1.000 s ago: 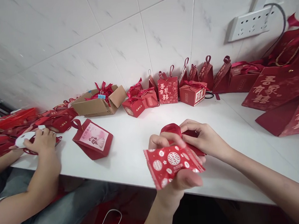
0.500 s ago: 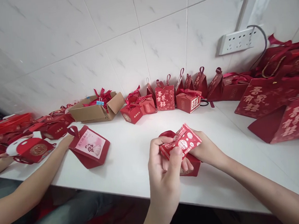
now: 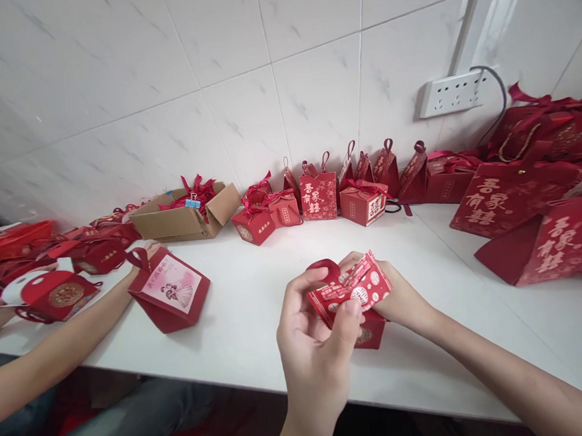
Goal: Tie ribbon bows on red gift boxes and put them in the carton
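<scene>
Between the thumb and fingers of my left hand is a small red candy packet with white round prints and crimped ends. It is tilted above a small red gift box with a gold emblem, close to the table's front edge. My right hand is closed around the far right side of that box; its fingertips are partly hidden behind the packet. A dark red flap rises behind my left fingers. The packet covers the box's top, so its inside cannot be seen.
A peaked red box with a picture label stands to the left, beside a co-worker's arm. Along the wall are a cardboard box of ribbons, several red gift boxes and a power strip. Larger red bags stand right.
The candy packet has turned and tipped, showing more of its seam. My left hand has shifted slightly left and down. The right hand stays by the box, and the view has moved a little.
</scene>
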{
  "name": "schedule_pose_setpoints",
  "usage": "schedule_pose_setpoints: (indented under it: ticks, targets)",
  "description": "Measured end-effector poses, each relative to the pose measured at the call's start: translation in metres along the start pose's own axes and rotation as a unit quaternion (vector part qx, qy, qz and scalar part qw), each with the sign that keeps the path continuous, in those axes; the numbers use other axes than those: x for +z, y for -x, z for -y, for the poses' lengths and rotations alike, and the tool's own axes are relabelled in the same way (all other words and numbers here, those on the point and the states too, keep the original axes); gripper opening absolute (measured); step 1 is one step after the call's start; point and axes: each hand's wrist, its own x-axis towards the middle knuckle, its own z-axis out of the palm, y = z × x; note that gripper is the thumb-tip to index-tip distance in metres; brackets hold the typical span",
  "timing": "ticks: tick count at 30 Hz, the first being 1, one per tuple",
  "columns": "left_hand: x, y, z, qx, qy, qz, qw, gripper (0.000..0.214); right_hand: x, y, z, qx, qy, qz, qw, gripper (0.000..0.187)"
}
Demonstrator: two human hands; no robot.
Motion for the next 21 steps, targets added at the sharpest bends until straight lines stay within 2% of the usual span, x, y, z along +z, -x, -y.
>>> schedule_pose_setpoints:
  ticks: [12, 15, 18, 21]
  targets:
    - [-0.005, 0.006, 0.004, 0.06, -0.038, 0.001, 0.997, 0.027, -0.001, -0.002, 0.002, 0.002, -0.023, -0.012, 1.0, 0.012]
    - [-0.014, -0.001, 0.005, 0.092, -0.026, -0.006, 0.995, 0.026, 0.0, 0.0, 0.002, 0.0, -0.005, -0.004, 1.0, 0.011]
    - [-0.041, -0.02, 0.009, 0.138, -0.043, -0.047, 0.988, 0.028, 0.0, 0.002, -0.006, 0.003, 0.015, -0.007, 1.0, 0.02]
    - [-0.093, -0.048, 0.005, 0.143, -0.115, -0.134, 0.974, 0.034, 0.0, 0.0, -0.027, 0.012, 0.017, -0.005, 1.0, 0.023]
